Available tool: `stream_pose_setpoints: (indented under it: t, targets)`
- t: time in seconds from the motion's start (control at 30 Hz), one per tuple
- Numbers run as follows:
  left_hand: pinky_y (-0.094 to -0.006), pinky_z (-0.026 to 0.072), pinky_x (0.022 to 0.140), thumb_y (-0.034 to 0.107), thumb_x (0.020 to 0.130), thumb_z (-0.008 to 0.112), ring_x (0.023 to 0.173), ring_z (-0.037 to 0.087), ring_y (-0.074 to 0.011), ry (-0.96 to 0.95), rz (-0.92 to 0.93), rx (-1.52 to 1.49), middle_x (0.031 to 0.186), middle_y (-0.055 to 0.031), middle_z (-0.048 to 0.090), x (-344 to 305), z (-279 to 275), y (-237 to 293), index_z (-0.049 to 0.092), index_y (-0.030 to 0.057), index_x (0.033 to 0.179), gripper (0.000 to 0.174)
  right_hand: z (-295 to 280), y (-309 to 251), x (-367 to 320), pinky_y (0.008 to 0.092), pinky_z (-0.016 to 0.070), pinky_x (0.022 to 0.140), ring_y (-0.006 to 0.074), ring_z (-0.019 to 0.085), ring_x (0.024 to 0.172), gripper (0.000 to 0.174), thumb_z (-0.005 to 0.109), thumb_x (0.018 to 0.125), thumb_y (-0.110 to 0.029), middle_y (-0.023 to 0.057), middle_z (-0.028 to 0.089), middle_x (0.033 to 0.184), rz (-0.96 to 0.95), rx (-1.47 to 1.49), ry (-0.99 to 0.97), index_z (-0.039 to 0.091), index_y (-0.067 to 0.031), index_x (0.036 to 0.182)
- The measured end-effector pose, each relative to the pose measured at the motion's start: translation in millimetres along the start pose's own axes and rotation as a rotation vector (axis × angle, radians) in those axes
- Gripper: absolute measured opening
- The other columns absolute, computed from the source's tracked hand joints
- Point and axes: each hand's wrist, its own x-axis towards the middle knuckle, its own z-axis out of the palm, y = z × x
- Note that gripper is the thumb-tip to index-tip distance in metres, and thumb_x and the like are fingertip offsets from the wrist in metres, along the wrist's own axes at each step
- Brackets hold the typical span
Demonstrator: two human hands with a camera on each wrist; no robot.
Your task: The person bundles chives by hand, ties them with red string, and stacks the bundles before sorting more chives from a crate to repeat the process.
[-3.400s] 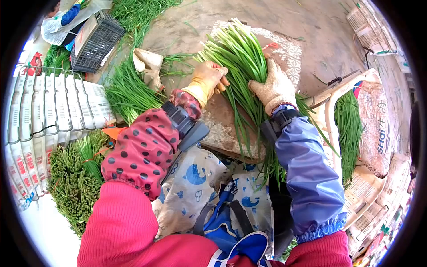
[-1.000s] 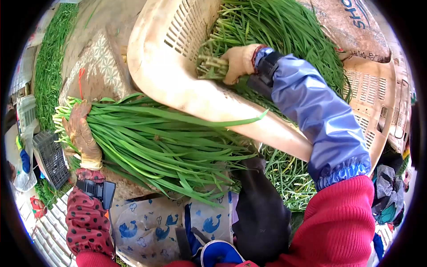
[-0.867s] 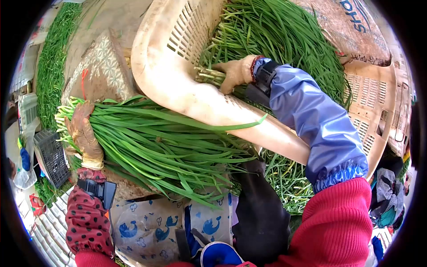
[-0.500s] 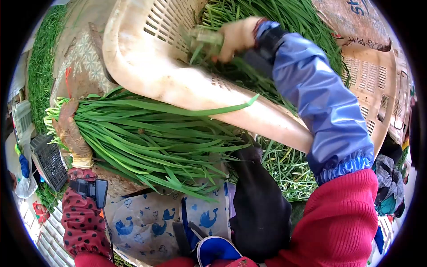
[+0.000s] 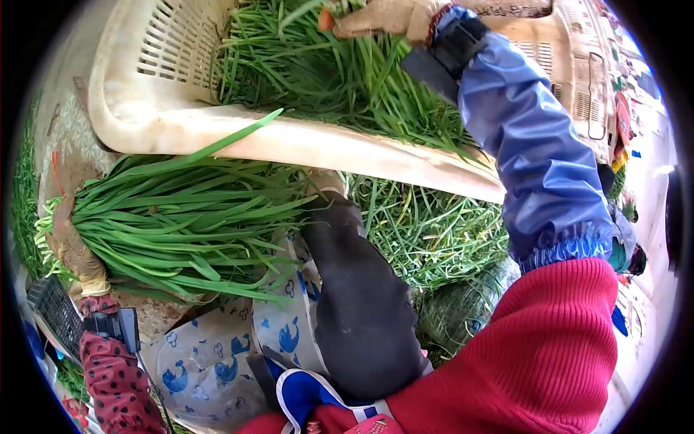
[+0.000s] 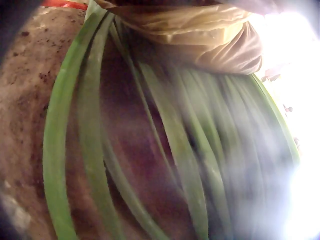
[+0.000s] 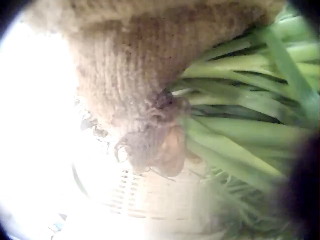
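Observation:
My left hand (image 5: 71,235), in a stained yellowish glove, holds a large bunch of garlic chives (image 5: 181,217) near its pale stalk ends at the left of the head view. The leaves fan out to the right. Within the left wrist view, the glove cuff (image 6: 220,45) covers part of those leaves. My right hand (image 5: 383,18), in a knit glove with a worn fingertip, is over the cream plastic basket (image 5: 289,141) at the top. The right wrist view shows its fingertip (image 7: 170,155) bent against a clump of chives (image 7: 240,120) in its grip.
More chives (image 5: 325,79) fill the basket. Loose green leaves (image 5: 426,224) lie below its near rim. A dark-covered leg (image 5: 361,304) and a whale-print apron (image 5: 210,362) are close in front. A black crate (image 5: 58,311) stands at the lower left.
The head view has swung right. Earlier both hands were together at one bunch; since then my right hand has gone to the basket, lifting a clump there. My left hand keeps the bunch.

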Motion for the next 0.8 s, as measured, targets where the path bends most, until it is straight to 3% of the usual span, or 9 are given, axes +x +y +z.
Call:
stream_pose_setpoints:
  t: [0.1,0.17,0.23,0.3,0.4,0.43,0.5,0.63,0.8]
  targets:
    - [-0.0527,0.0127,0.113,0.044,0.104,0.025,0.128,0.048,-0.0297,-0.038,0.044,0.324,0.13,-0.0101,0.059,-7.9,0.5,-10.6,0.058,0.0139,0.129,0.052,-2.0,6.2,-21.8,0.0277,0.0496,0.069,0.0117,0.062,0.078,0.028,0.076,0.079,-0.016,0.003,0.07,0.089,-0.187,0.363,0.104,0.07,-0.0066,0.105]
    - [-0.0452,0.0247,0.114,0.036,0.104,0.03,0.116,0.055,-0.0294,-0.013,-0.167,0.083,0.124,-0.0107,0.063,-7.1,8.3,-8.9,0.057,0.0104,0.128,0.044,-19.0,-7.2,-41.7,0.0277,0.0497,0.069,0.0127,0.062,0.08,0.028,0.076,0.08,-0.012,0.004,0.069,0.091,-0.122,0.565,0.258,0.068,-0.0033,0.105]
    - [-0.048,0.0176,0.117,0.027,0.104,0.031,0.118,0.055,-0.0264,0.106,0.034,0.305,0.126,-0.007,0.062,-25.0,26.6,-46.3,0.059,0.0146,0.126,0.038,-45.2,-2.0,-46.7,0.0294,0.0517,0.069,0.0154,0.063,0.08,0.02,0.074,0.081,-0.01,0.0042,0.067,0.086,-0.256,0.585,0.664,0.067,-0.0041,0.099]
    - [-0.0489,0.0153,0.118,0.023,0.104,0.032,0.12,0.054,-0.0257,0.087,0.026,0.357,0.126,-0.008,0.062,-15.9,19.3,-26.9,0.06,0.0129,0.125,0.036,-78.2,2.2,-67.6,0.0332,0.0542,0.071,0.0193,0.064,0.08,0.014,0.071,0.082,-0.007,0.0049,0.066,0.084,-0.502,0.919,0.536,0.066,-0.0032,0.095]
    - [-0.0487,0.0133,0.116,0.031,0.103,0.034,0.123,0.052,-0.0253,0.132,-0.112,0.144,0.123,-0.0065,0.064,-9.7,14.0,-9.6,0.066,0.0139,0.117,0.038,-69.2,-47.9,-98.3,0.0354,0.0556,0.071,0.022,0.066,0.077,0.016,0.07,0.081,-0.011,0.0068,0.067,0.083,-0.313,0.602,0.666,0.066,-0.0028,0.095]
    - [-0.0488,0.0134,0.116,0.03,0.103,0.035,0.124,0.052,-0.025,0.144,-0.108,0.152,0.123,-0.0063,0.063,-9.7,13.4,-9.0,0.066,0.014,0.117,0.038,-66.0,-82.4,-115.2,0.0337,0.0537,0.069,0.0194,0.065,0.076,0.02,0.069,0.08,-0.015,0.0064,0.067,0.082,-0.089,-0.087,0.643,0.067,-0.0042,0.098]
    - [-0.049,0.0134,0.116,0.03,0.103,0.035,0.124,0.052,-0.0245,0.181,-0.104,0.157,0.123,-0.0057,0.063,-8.2,17.2,-14.1,0.066,0.0144,0.116,0.037,-56.9,-123.5,-127.8,0.0328,0.051,0.067,0.0161,0.063,0.072,0.024,0.068,0.079,-0.016,0.0051,0.066,0.079,0.14,-0.191,0.697,0.068,-0.0059,0.101]
    - [-0.0472,0.0159,0.117,0.027,0.102,0.037,0.124,0.051,-0.026,0.167,-0.098,0.172,0.126,-0.0111,0.061,-10.5,15.8,-9.4,0.061,0.0094,0.122,0.036,-63.7,-108.2,-126.0,0.0269,0.0466,0.06,0.0098,0.058,0.069,0.018,0.067,0.085,-0.014,0.0022,0.064,0.077,-0.357,0.098,1.086,0.067,-0.0029,0.099]
    - [-0.0485,0.016,0.116,0.03,0.102,0.037,0.124,0.051,-0.0244,0.136,-0.11,0.258,0.127,-0.0084,0.061,-14.9,27.0,-25.4,0.061,0.0114,0.124,0.037,-83.2,-136.9,-205.1,0.0261,0.0433,0.06,0.0098,0.054,0.069,0.017,0.067,0.084,-0.012,0.0001,0.06,0.079,-0.481,0.321,1.178,0.065,-0.0039,0.098]
